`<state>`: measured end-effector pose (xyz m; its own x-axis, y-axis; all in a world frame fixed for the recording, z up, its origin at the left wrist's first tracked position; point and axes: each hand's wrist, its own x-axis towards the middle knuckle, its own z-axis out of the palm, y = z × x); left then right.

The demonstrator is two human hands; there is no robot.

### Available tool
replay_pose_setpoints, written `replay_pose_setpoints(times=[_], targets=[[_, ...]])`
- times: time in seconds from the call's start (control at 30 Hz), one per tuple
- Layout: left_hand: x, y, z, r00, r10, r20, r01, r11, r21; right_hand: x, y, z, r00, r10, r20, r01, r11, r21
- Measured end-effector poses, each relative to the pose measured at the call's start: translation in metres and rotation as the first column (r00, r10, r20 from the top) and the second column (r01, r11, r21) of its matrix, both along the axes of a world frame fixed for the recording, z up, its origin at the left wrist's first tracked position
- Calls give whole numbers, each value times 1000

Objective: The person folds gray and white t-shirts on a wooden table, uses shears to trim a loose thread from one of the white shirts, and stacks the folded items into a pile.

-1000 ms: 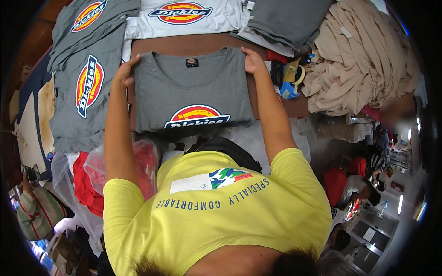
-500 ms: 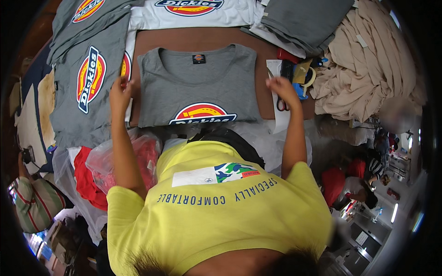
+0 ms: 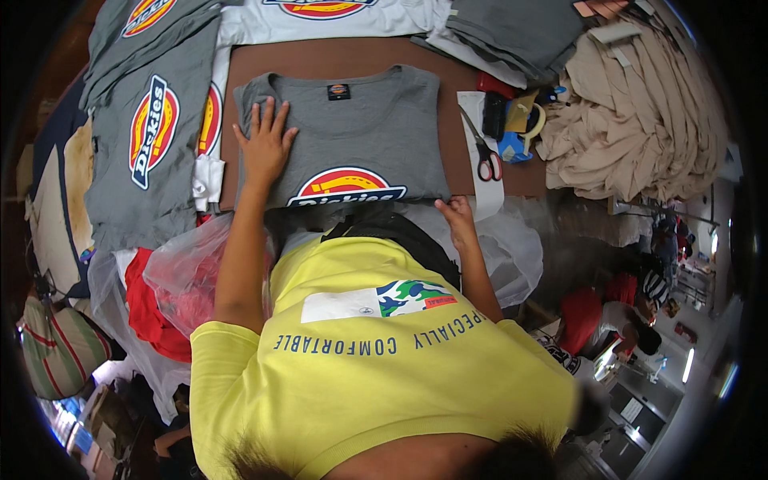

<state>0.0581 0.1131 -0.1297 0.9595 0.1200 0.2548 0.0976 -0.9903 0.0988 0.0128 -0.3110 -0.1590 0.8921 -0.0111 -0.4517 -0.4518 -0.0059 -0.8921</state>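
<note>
Head view: grey shirt (image 3: 352,132) lies folded on brown counter (image 3: 320,56). Left hand (image 3: 266,152) flat on it, fingers spread. Right hand (image 3: 458,220) at near-right corner, fingers curled, can't tell if gripping. Clear plastic bag (image 3: 172,260) near left forearm: red fabric (image 3: 204,288) inside.

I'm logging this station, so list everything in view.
Folded shirt: 1, grey, table centre
Table: 1, brown, beneath it
Grey garments: several, grey, left, top right
White garments: several, white, top
Cloth heap: 1, beige, upper right
Scissors: 1, red-black handles, on paper strip
Paper strip: 1, white, right
Tape: 1, cream, right
Plastic bags: several, clear, below table
Red cloth: count unclear, red, left
People: several, mixed clothing, background
Top: 1, yellow, worn
Left hand: 1, on folded shirt
Right hand: 1, near its right corner
</note>
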Motion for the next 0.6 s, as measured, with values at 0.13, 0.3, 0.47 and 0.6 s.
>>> replay_pose_setpoints(times=[0.13,0.3,0.47,0.6], targets=[[17,-2,2,999,13,-43,-10,998,69,-8,-5,2,1000,-7,21,3,989,149],[34,-70,24,977,-103,186,149,955,-256,-18,-5,8,985,-21,173,9,998,69],[110,-146,16,968,-244,-58,103,598,-795,-13,-2,24,943,152,297,-121,985,-119],[158,-171,41,820,-410,-400,-362,169,-917,-7,-3,39,936,223,271,-198,973,-116]])
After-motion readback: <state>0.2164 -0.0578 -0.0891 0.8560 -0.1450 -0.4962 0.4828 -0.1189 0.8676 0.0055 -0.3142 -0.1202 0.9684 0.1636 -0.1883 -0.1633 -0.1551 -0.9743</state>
